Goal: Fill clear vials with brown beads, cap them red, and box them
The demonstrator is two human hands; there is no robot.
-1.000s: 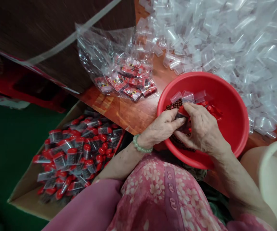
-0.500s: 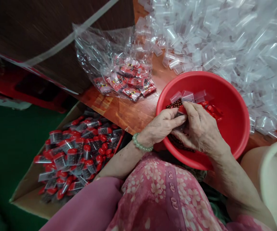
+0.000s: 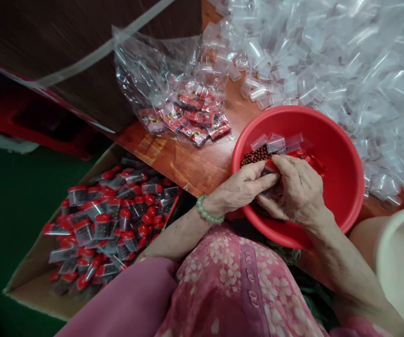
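My left hand (image 3: 246, 186), with a green bead bracelet (image 3: 207, 209) at its wrist, is closed on a small clear plastic container (image 3: 272, 169) with dark contents and a red top. The right hand (image 3: 298, 187) grips the same container from the other side, its thumb and fingers around the red end. Both hands are over the near left part of a red basin (image 3: 355, 159). In it, beyond my fingers, lie small brown balls (image 3: 257, 155), a few clear empty containers (image 3: 275, 142) and red caps (image 3: 316, 164). My fingers hide much of the held container.
Clear empty containers (image 3: 328, 61) heap across the wooden table (image 3: 187, 175). A clear bag (image 3: 145, 70) with red packets (image 3: 196, 112) lies left of the basin. Below left, a cardboard box (image 3: 36, 285) holds many red-capped containers (image 3: 101, 227). A pale bucket (image 3: 398, 234) stands right.
Both hands have moved slightly right with the container between them, and more brown balls show beside the fingers. The view has shifted a little.
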